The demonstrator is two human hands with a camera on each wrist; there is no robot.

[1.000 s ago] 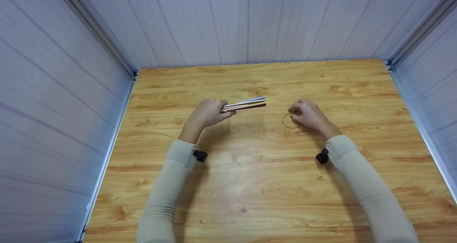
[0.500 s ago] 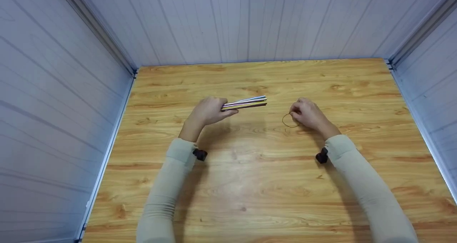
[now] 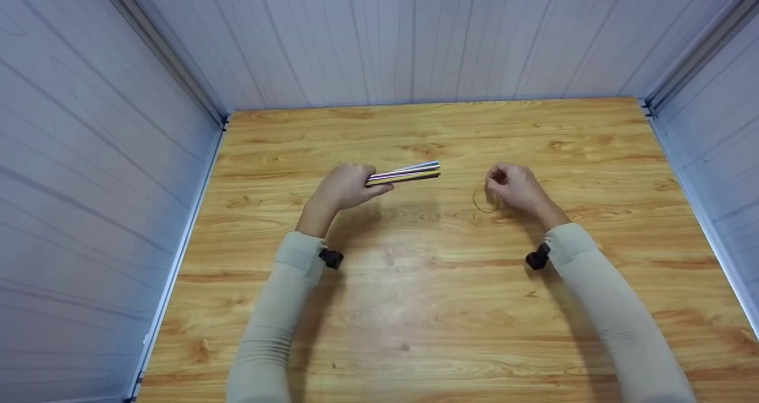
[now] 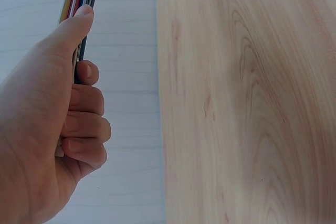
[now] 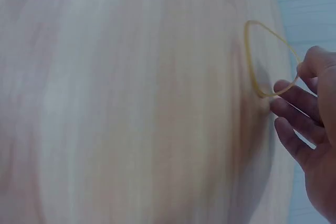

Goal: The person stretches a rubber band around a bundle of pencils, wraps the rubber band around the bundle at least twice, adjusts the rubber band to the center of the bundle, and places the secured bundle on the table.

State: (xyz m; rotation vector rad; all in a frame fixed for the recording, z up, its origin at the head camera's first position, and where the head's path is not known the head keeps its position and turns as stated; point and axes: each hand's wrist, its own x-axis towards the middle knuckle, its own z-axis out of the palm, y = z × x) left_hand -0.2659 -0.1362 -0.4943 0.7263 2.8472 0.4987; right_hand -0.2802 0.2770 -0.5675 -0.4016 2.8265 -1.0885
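Coloured sticks (image 3: 409, 172) lay bunched in the left hand (image 3: 347, 186), its fingers curled round them and its thumb laid along the bunch. Their free ends fanned slightly beyond that thumb, pointing across toward the right hand (image 3: 516, 186). Thin and straight, they looked light and stiff, and probably smooth enough to slide over one another if the grip slackened; a firm hold with the thumb along the bunch, leaving the far part bare, seemed sound. Whether they were pencils or straws was hard to tell, since the palm covered their other ends.

Opposite, the right hand pinched one edge of a rubber band (image 5: 248, 56) between thumb and finger, with the other fingers loosely bent just below. The loop hung on the side of the fingertips facing the left hand, well apart from the sticks, over the desk (image 3: 403, 302). It looked almost weightless, soft and stretchy, and was likely best taken by its edge with the fingertips, so the loop stayed free.

Compared with a second earlier, the right hand had shifted slightly outward, widening the gap to the sticks, and the loop hung a little narrower; the left hand had barely moved.
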